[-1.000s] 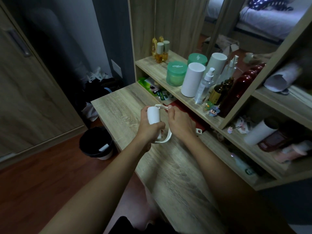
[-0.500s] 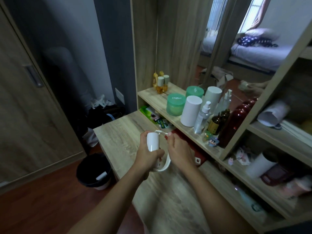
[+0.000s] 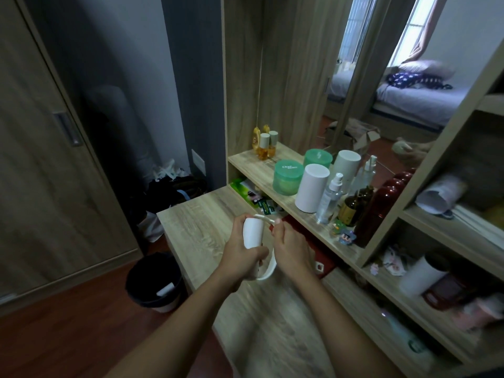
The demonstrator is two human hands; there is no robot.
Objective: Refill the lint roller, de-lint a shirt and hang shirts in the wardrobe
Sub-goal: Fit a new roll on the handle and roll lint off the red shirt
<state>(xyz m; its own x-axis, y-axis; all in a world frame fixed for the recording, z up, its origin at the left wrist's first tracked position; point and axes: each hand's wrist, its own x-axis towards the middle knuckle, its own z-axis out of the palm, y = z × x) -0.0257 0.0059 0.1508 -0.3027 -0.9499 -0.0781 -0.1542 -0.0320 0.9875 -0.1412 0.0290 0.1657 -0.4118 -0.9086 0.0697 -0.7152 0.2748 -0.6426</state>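
Hands unmoved since earlier frame; view tilted up. Left hand [image 3: 240,256] clenched round lint roller [image 3: 253,233] above desk [image 3: 191,227]; right hand [image 3: 290,249] pinches its frame. Light, stiff plastic, sticky roll: grip handle and ends.

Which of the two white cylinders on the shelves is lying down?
The lower-shelf white cylinder, right of the hands; it lies tilted on its side. The other white cylinder stands upright beside the green jar.

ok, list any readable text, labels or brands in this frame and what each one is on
"Char..." then a second smaller word, too blurred to read: white print on the lid of the round translucent green tub on the wooden shelf.
Green and white packets under that shelf: printing too small to read.
Dark amber glass bottle: label unreadable.
White lint roller, gripped in the left hand: no text visible.
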